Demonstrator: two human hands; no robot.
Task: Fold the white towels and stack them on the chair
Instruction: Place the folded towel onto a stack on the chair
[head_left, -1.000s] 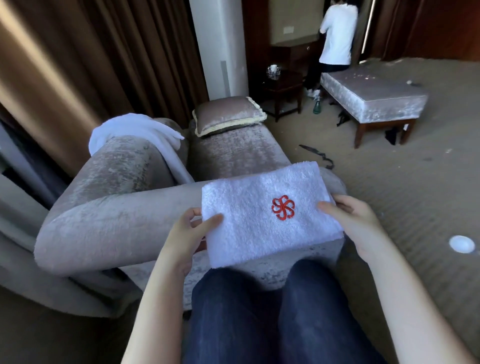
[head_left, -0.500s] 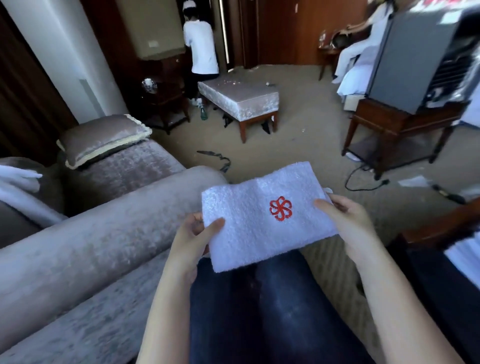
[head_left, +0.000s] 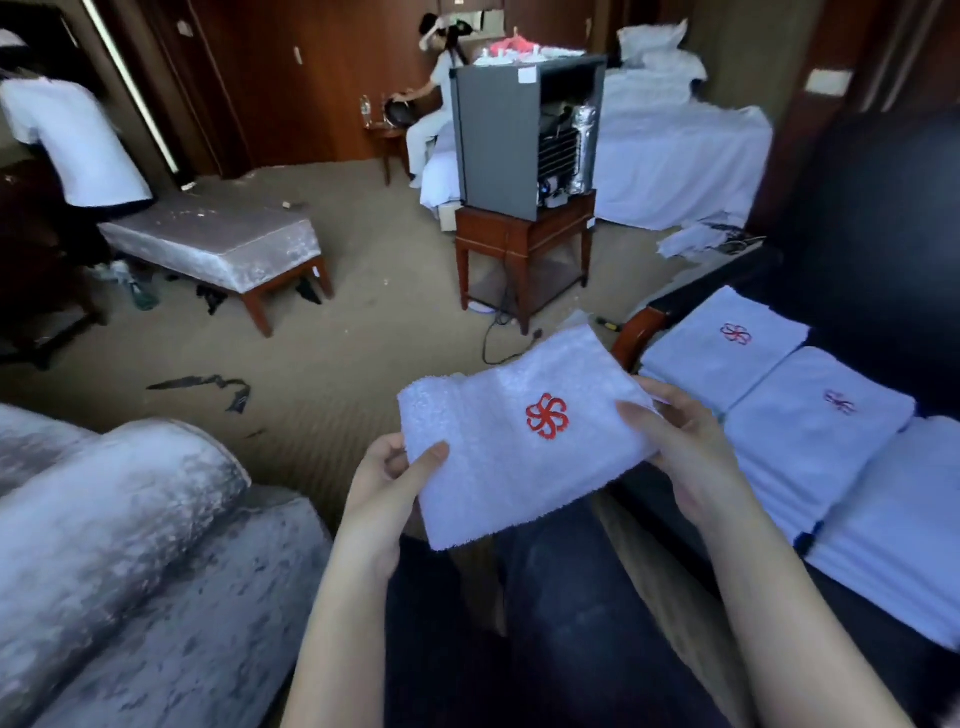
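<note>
I hold a folded white towel (head_left: 498, 457) with a red flower emblem flat above my knees. My left hand (head_left: 387, 480) pinches its near left edge, thumb on top. My right hand (head_left: 675, 441) grips its right end, fingers curled over the top. To the right stands a dark chair (head_left: 857, 249) with a wooden arm. On its seat lie folded white towels side by side: a far one (head_left: 722, 348), a middle one (head_left: 810, 431) and a near one (head_left: 898, 525).
A grey velvet sofa arm (head_left: 104, 519) is at my lower left. On the carpet stand an upholstered bench (head_left: 218, 244) and a wooden side table (head_left: 524, 244) bearing a grey mini fridge (head_left: 498, 140). A bed (head_left: 675, 150) and two people are farther back.
My view has swung right, from the sofa to the dark chair with the folded towels. The towel stays held the same way between both hands.
</note>
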